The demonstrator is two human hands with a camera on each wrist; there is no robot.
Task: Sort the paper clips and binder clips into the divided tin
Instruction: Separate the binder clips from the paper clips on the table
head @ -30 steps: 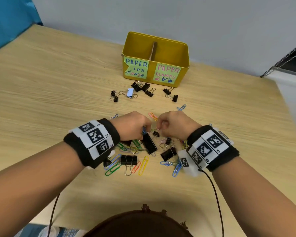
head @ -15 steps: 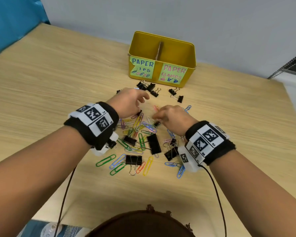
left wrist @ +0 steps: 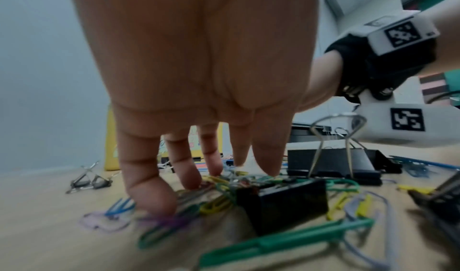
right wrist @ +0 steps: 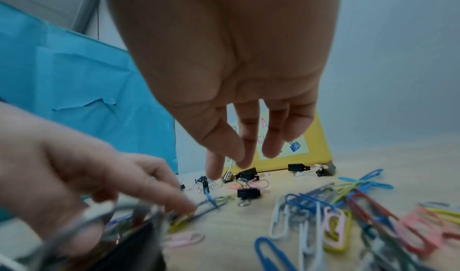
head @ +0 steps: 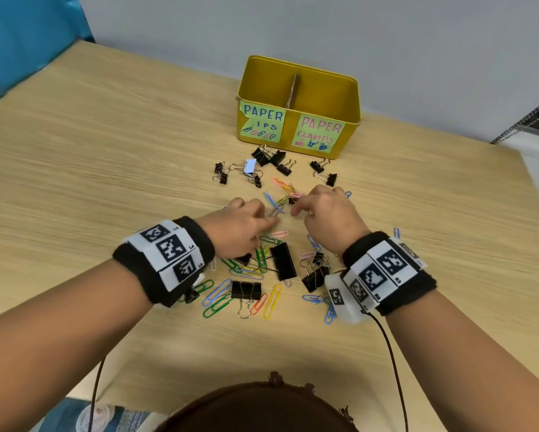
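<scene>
Both hands sit over the clip pile. Head view: left hand w/ fingers down among paper clips; right hand just beside it, fingertips at a small black binder clip. Tin lies far, straight ahead, right hand slightly nearer. Left wrist view: fingers straight, pressing clips, gripping nothing. Right wrist view: right hand's fingers hang relaxed, apart, empty; small clip lies just beyond, toward the tin.

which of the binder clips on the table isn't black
The small pale blue binder clip, lying in the scattered group just in front of the yellow tin, below its left label. Every other binder clip in view has a black body.
</scene>
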